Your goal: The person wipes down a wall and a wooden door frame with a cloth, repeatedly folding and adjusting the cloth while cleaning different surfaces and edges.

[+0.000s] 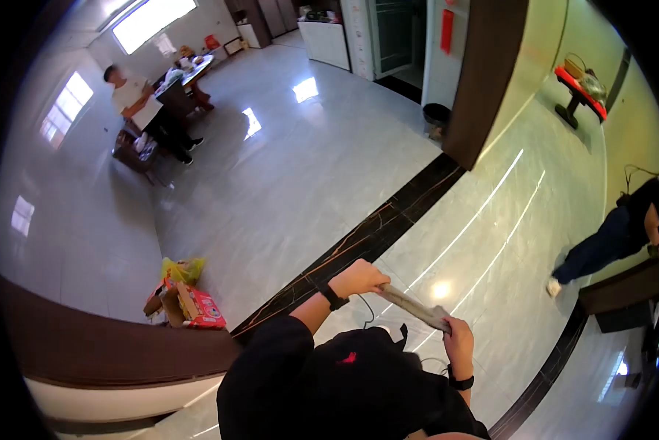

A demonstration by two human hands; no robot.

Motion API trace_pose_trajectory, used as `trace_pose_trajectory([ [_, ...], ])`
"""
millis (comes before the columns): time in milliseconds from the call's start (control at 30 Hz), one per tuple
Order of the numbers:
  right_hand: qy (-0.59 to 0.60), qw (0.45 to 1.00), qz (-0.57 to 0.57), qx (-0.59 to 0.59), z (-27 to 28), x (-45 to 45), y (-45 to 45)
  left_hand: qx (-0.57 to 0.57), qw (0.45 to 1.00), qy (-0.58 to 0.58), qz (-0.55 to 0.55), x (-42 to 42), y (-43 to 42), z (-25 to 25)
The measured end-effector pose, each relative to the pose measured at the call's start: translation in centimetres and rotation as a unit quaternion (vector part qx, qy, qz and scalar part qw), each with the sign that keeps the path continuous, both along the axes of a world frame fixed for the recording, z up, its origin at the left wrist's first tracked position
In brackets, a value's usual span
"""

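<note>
A greyish-beige length of cloth [416, 305] is pulled out in a narrow strip between my two hands, above the tiled floor. My left hand [359, 278] is closed around its upper left end, with a black band on that wrist. At the lower right end, my right hand [458, 339] grips the cloth with bent fingers; a dark band circles this wrist too. Both hands are in front of my black top [373, 381]. A thin dark cord hangs near my left hand.
A red carton [197, 306] and a yellow bag [184, 270] are on the floor at left. A person [142, 106] stands by a table; another person [615, 231] is at right. A black bin [436, 116] stands by the doorway, and a red-topped table [580, 92] lies beyond.
</note>
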State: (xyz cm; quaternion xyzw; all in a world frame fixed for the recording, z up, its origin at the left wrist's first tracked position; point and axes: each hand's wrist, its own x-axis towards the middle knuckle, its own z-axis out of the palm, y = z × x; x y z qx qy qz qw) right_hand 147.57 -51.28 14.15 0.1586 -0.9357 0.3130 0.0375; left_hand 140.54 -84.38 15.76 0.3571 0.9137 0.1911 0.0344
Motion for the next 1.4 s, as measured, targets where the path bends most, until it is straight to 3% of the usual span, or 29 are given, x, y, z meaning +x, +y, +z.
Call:
trace_pose_trajectory([
  [100,-0.012,0.998,-0.045,-0.047,-0.9,-3.2,2.8,-0.054,0.997,0.003,-0.058,-5.9,3.7,1.5],
  [200,-0.058,0.991,-0.082,-0.091,-2.4,-6.0,6.4,-0.059,0.99,0.102,-0.072,-11.0,7.3,2.0],
  [400,-0.051,0.985,0.035,-0.161,-0.8,-15.0,14.1,-0.03,0.989,0.12,-0.076,-19.7,14.9,3.9],
  [600,-0.052,0.987,0.103,-0.108,-3.0,-27.0,20.9,0.005,0.993,0.106,-0.047,-28.8,22.0,7.1],
  [733,-0.087,0.982,0.152,-0.064,-3.4,-34.6,23.3,0.012,0.997,0.073,-0.004,-33.3,22.6,5.9],
  [867,-0.075,0.992,0.101,0.022,-0.7,-42.8,23.5,0.02,0.999,0.042,0.028,-37.9,21.9,4.9],
  [933,-0.148,0.981,0.121,0.03,-0.3,-47.7,23.1,0.023,0.997,-0.016,0.077,-40.4,21.2,4.5],
  [1000,-0.16,0.979,0.127,0.017,-0.2,-53.1,22.7,0.048,0.995,0.0,0.091,-43.8,19.3,1.0],
  [1067,-0.338,0.893,0.176,-0.238,1.9,-59.0,22.9,0.077,0.986,-0.022,0.145,-47.8,18.1,-0.4],
  [1100,-0.395,0.851,0.17,-0.302,2.8,-61.7,22.9,0.082,0.979,-0.053,0.18,-49.7,18.5,0.9],
  [1200,-0.431,0.861,0.189,-0.194,1.5,-70.3,23.1,0.124,0.979,-0.006,0.159,-57.2,18.2,-0.8],
  [1233,-0.372,0.903,0.19,-0.095,0.7,-72.5,23.3,0.109,0.983,-0.003,0.15,-59.8,18.6,-0.6],
  [1267,-0.371,0.905,0.187,-0.091,1.4,-74.3,23.3,0.115,0.982,-0.002,0.148,-62.2,19.1,-0.2],
  [1333,-0.392,0.879,0.225,-0.153,2.8,-78.1,23.6,0.1,0.984,0.046,0.138,-66.9,19.9,0.2],
  [1367,-0.446,0.838,0.177,-0.262,3.6,-79.4,23.9,0.131,0.981,0.068,0.128,-68.8,20.2,1.2],
  [1400,-0.435,0.843,0.128,-0.29,3.2,-81.0,24.6,0.131,0.981,0.064,0.128,-70.7,20.4,2.2],
])
